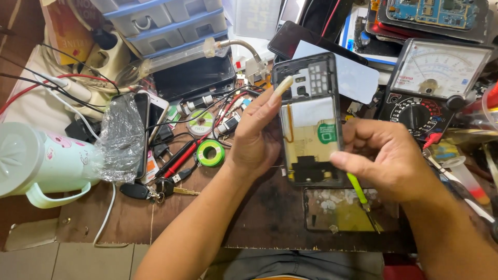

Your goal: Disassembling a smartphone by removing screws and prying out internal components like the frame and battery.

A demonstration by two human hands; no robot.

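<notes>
Currently my left hand (257,129) grips the opened black phone chassis (310,122); right hand (386,158) pinches a green-handled screwdriver (359,191), next needing steady tip placement.

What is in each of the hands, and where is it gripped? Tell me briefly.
The left hand grips the opened black phone body with its back cover off by its left long edge. The right hand holds a thin green-handled screwdriver by the handle, tip pointing down.

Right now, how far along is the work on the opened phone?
Done: the back cover is off the phone, so its battery and board area show. In hand: the left hand holds the phone upright, and the right hand holds a green-handled tool at its lower end. Left: the battery is not yet removed.
</notes>
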